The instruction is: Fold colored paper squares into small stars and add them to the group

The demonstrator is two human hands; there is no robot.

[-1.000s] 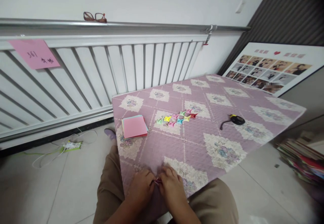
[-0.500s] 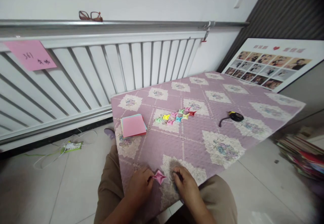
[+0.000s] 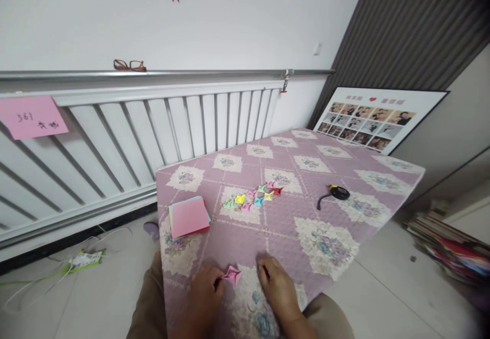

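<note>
My left hand pinches one point of a pink folded paper piece near the front edge of the cloth-covered table. To its right, my right hand rests low over the cloth with its fingers curled together; whether anything small is between them is hidden. Farther back lie several small folded paper pieces in green, yellow, pink, blue and red, set in two slanting rows. A stack of coloured paper squares, pink on top, sits at the table's left side.
A black object with a strap lies on the table's right part. Behind the table stand a white radiator and a photo board. Glasses rest on the pipe. On the floor are a power strip and stacked papers.
The view has tilted up and shifted to the right, so the table things appear lower and farther left. My left hand still holds the pink piece; my right hand stays curled beside it.
</note>
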